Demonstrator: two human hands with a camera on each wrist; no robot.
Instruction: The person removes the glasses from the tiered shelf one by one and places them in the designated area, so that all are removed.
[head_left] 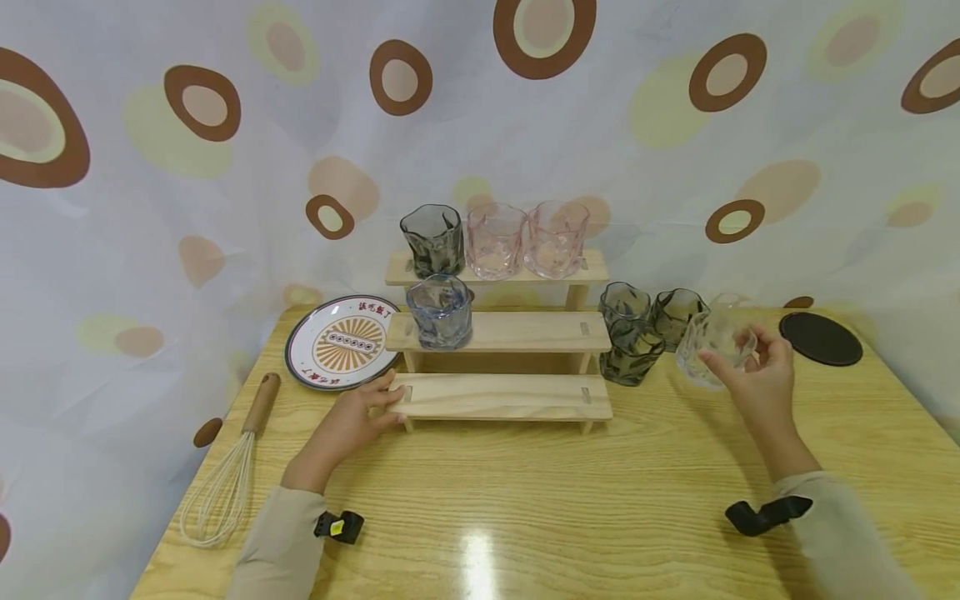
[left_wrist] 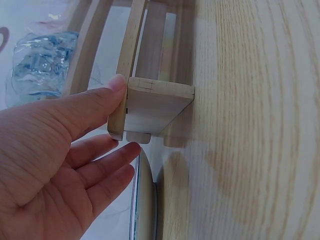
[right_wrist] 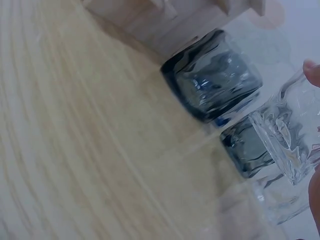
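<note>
A three-step wooden shelf point(head_left: 510, 396) stands mid-table. My left hand point(head_left: 352, 429) pinches the left end of its lowest board point(left_wrist: 122, 107), thumb on one face and fingertips at the other. To the right, my right hand point(head_left: 768, 375) holds a clear glass point(head_left: 701, 354) tilted above the table; in the right wrist view only fingertips point(right_wrist: 312, 74) show beside this glass point(right_wrist: 285, 132). Dark grey glasses point(head_left: 632, 358) stand close by, between it and the shelf. Another clear glass point(head_left: 729, 302) is partly hidden behind the held one.
On the top step are a grey glass point(head_left: 435, 242) and two pink glasses point(head_left: 497, 242); a blue glass point(head_left: 441, 315) sits at the middle step's left. A patterned plate point(head_left: 330, 312) leans at left, near a whisk point(head_left: 232, 475). A black round mat point(head_left: 821, 339) lies far right.
</note>
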